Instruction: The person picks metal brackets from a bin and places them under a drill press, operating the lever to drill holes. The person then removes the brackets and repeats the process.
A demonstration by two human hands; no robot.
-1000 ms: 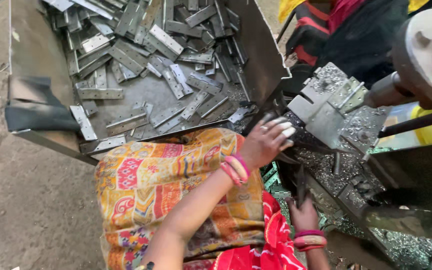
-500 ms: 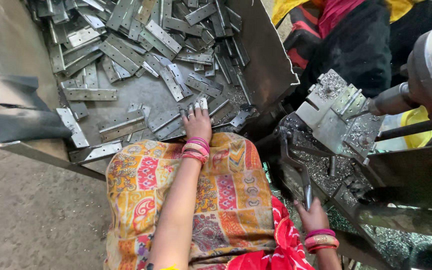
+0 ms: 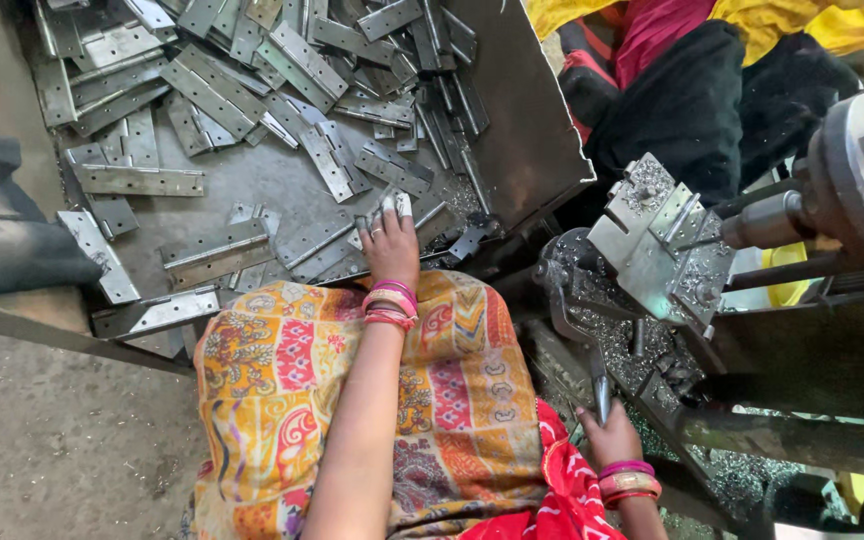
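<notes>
My left hand (image 3: 390, 246), with pink bangles at the wrist and white tape on the fingertips, reaches into a metal bin (image 3: 527, 130). Its fingers lie close together, palm down, on a grey hinge plate (image 3: 324, 240) at the bin's near edge; the palm hides whether it grips one. My right hand (image 3: 612, 436) is low at the right, closed around the thin metal lever handle (image 3: 598, 385) of a drilling machine. A patterned orange cloth (image 3: 352, 390) covers my lap between the two hands.
Several loose hinge plates (image 3: 282, 60) fill the bin. A drill jig (image 3: 657, 245) covered in metal chips faces a drill chuck (image 3: 772, 220) at the right. Another person in dark and yellow clothes (image 3: 712, 90) sits beyond the machine. Bare concrete floor (image 3: 42, 440) lies at the left.
My left hand has swung left from the drill jig into the bin and come to rest on the plates. My right hand has stayed on the lever.
</notes>
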